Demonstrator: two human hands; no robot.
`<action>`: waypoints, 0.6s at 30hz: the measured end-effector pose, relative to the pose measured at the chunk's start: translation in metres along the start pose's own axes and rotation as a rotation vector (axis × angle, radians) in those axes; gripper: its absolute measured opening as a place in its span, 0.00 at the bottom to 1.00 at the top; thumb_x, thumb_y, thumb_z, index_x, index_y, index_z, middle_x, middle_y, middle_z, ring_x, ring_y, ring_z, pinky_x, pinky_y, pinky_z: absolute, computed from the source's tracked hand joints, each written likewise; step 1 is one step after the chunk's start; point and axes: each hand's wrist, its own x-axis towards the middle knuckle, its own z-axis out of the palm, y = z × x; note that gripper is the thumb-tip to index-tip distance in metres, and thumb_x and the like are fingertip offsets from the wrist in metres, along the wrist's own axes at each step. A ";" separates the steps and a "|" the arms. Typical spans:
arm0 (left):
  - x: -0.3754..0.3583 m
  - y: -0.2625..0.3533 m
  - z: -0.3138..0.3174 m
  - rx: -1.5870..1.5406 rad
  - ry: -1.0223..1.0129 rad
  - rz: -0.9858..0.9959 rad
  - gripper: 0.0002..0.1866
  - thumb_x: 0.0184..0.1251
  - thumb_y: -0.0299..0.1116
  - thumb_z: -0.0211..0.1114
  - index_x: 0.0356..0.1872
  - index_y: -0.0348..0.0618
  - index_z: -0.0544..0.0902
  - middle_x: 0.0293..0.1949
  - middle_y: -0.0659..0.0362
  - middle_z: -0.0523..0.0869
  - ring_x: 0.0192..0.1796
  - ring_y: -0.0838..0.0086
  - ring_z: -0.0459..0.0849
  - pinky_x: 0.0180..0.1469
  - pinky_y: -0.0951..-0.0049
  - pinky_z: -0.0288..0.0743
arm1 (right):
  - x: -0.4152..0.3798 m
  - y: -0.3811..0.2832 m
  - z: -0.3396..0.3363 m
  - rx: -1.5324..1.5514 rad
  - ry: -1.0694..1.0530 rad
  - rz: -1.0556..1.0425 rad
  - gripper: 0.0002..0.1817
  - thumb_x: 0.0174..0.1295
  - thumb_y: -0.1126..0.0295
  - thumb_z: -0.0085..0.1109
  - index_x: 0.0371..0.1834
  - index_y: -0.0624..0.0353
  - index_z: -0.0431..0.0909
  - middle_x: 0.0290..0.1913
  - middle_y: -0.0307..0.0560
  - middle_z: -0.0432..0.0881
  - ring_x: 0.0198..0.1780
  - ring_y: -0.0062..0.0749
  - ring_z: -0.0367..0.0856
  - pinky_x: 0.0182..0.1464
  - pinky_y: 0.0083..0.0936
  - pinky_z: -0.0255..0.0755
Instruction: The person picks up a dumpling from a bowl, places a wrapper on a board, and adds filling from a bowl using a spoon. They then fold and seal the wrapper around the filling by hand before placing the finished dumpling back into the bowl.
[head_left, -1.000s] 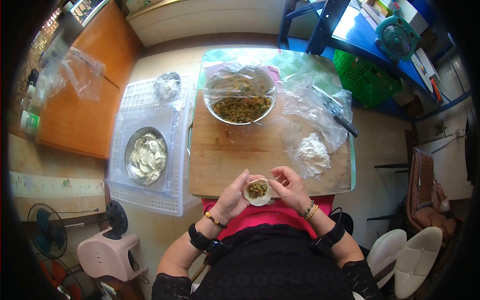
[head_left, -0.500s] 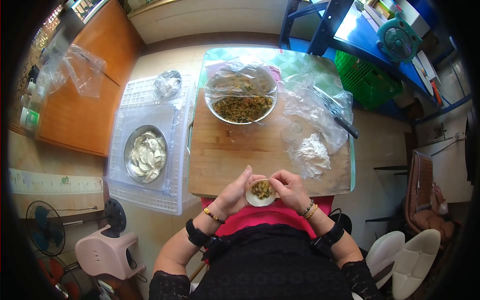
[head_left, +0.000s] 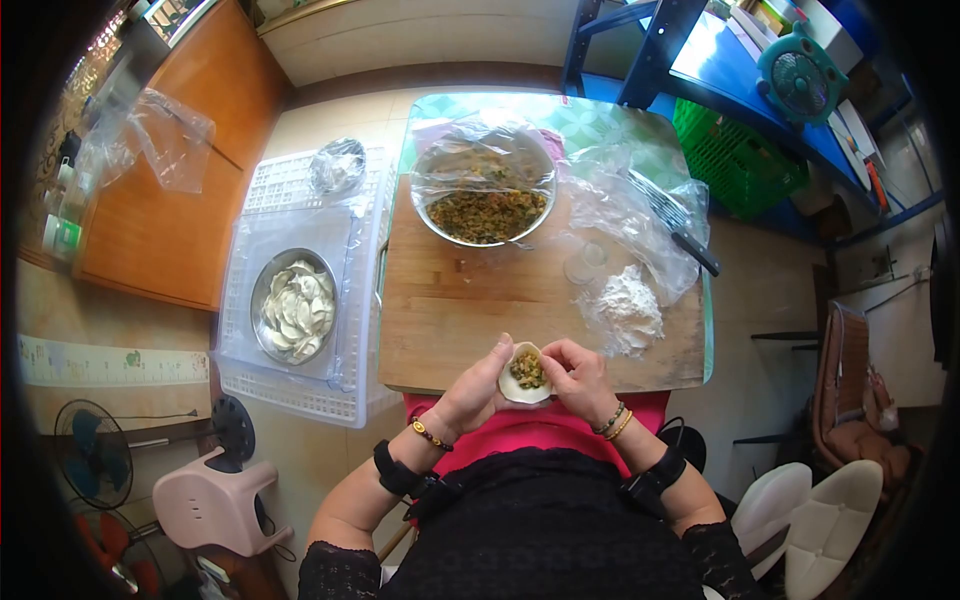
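Note:
A round dumpling wrapper [head_left: 523,394] with chopped filling [head_left: 528,369] in its middle is held up near the front edge of the board. My left hand [head_left: 474,391] cups it from the left, thumb raised along its rim. The fingers of my right hand [head_left: 577,377] pinch the wrapper's right edge. Beyond my hands stands a metal bowl of filling [head_left: 487,217], partly covered with clear plastic. A steel bowl [head_left: 262,328] of pale dough wrappers [head_left: 301,311] is off to the left.
On the wooden board [head_left: 470,310] lie a flour heap [head_left: 629,311], a small clear glass [head_left: 587,261] and crumpled plastic with a black-handled knife [head_left: 694,253]. A white plastic crate [head_left: 375,185] is at the left. A pink stool [head_left: 200,508] and fans stand lower left.
The wrapper has been tilted and raised slightly, with its filling now facing up more fully. My left thumb has shifted along its edge, and my right fingers still pinch the rim.

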 end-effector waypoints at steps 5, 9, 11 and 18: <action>0.006 -0.009 -0.008 0.086 0.014 -0.015 0.34 0.80 0.56 0.31 0.64 0.35 0.69 0.59 0.53 0.78 0.61 0.68 0.78 0.64 0.64 0.73 | 0.000 -0.003 -0.002 -0.158 -0.034 -0.236 0.05 0.62 0.72 0.61 0.37 0.61 0.81 0.29 0.50 0.84 0.29 0.33 0.84 0.32 0.27 0.75; 0.007 -0.012 -0.017 0.259 0.019 0.003 0.34 0.80 0.56 0.32 0.63 0.35 0.71 0.57 0.54 0.79 0.59 0.71 0.78 0.64 0.68 0.72 | 0.002 -0.006 -0.006 -0.329 -0.094 -0.425 0.03 0.60 0.72 0.61 0.34 0.57 0.80 0.29 0.49 0.82 0.33 0.43 0.82 0.39 0.33 0.72; 0.005 -0.013 -0.016 0.385 0.109 0.063 0.33 0.80 0.56 0.37 0.54 0.33 0.79 0.49 0.55 0.83 0.51 0.75 0.79 0.57 0.73 0.73 | 0.003 -0.004 -0.006 -0.330 -0.114 -0.450 0.03 0.60 0.72 0.61 0.34 0.57 0.79 0.29 0.48 0.82 0.33 0.43 0.82 0.40 0.33 0.70; -0.003 -0.001 0.000 0.714 0.149 0.128 0.33 0.80 0.55 0.40 0.51 0.31 0.81 0.47 0.55 0.84 0.49 0.76 0.78 0.55 0.72 0.72 | 0.001 -0.008 -0.007 -0.223 -0.106 -0.383 0.04 0.62 0.70 0.60 0.35 0.57 0.77 0.29 0.47 0.83 0.34 0.43 0.83 0.43 0.33 0.69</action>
